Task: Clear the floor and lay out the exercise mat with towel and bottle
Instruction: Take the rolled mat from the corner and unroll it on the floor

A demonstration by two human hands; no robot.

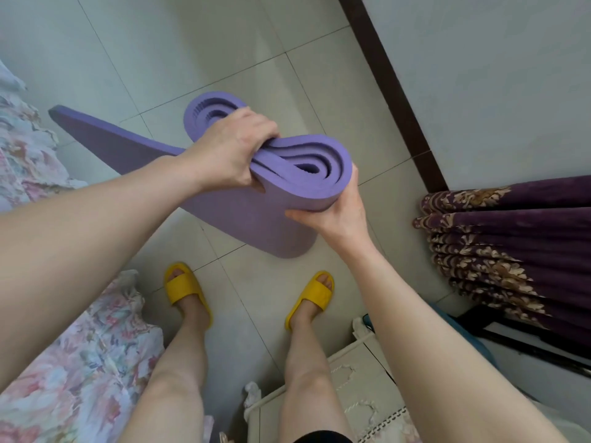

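Note:
A purple foam exercise mat (243, 215) stands on end over the tiled floor in front of me, loosely coiled, with a loose flap trailing out to the left. My left hand (230, 151) grips the top edge of the coil from above, squeezing the layers together. My right hand (335, 209) cups the outer curve of the roll from below and the right. No towel or bottle is visible.
A bed with floral bedding (64, 362) runs along the left. A purple patterned curtain (499, 247) hangs at the right by a dark door frame (393, 91). A cream bedside cabinet (351, 388) stands at the lower right. My feet wear yellow slippers (187, 290) on pale tiles (224, 43).

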